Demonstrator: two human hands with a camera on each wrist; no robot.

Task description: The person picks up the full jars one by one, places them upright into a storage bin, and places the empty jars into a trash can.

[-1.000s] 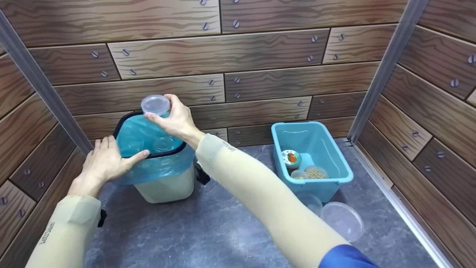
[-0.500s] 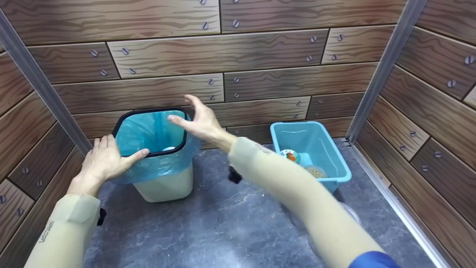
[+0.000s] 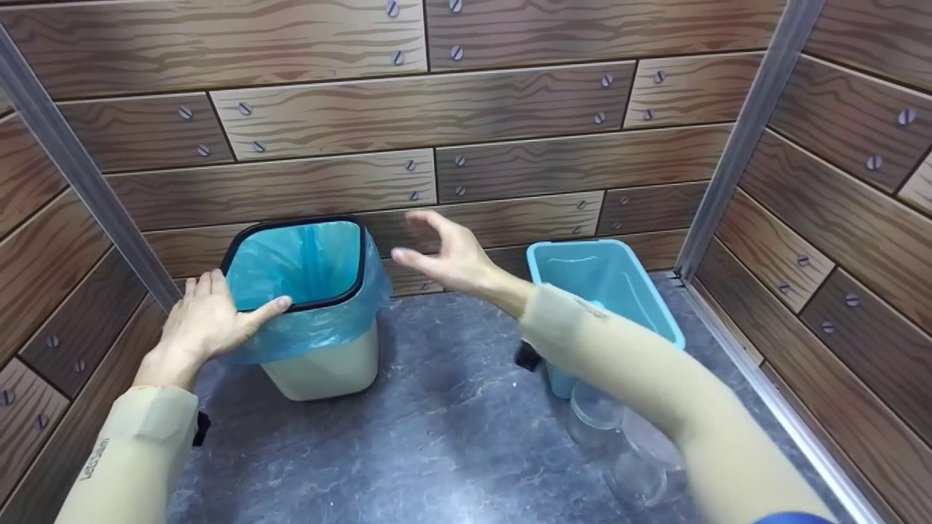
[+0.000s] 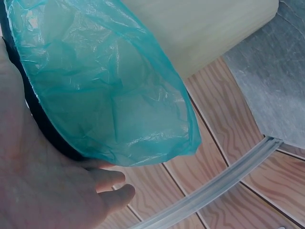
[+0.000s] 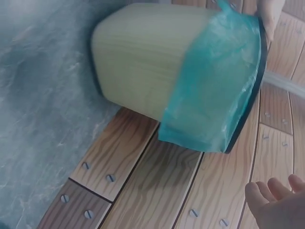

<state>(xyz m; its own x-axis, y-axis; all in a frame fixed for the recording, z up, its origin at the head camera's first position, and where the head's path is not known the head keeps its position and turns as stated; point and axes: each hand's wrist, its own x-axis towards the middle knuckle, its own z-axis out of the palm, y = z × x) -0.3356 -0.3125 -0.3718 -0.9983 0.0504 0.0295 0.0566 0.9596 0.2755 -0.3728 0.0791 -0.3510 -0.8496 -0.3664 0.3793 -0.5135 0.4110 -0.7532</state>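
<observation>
At the back-left of the desk [image 3: 408,451], against the wood-pattern wall, the cream bin [image 3: 324,367] with its blue liner bag [image 3: 306,266] is standing upright. The left hand [image 3: 207,320] is resting flat against its black rim [image 3: 291,304], fingers straight, thumb lying along the front edge, nothing gripped. The right hand [image 3: 451,255] is hovering in the air between the bin and the blue tub [image 3: 619,291], fingers loosely spread, holding nothing.

Handling, as a guess: the bin looks light and stiff-walled, so easy to tip; the liner is thin, slippery film that would tear or slide. Better to be gripping the rigid rim or the cream wall than the bag.

The head view is showing the clear containers [image 3: 626,451] by the tub; the wrist views aren't. The left wrist view is showing the liner overhang [image 4: 114,90] crumpled over the rim; the right wrist view is showing the bin's bare side wall [image 5: 143,57].
</observation>
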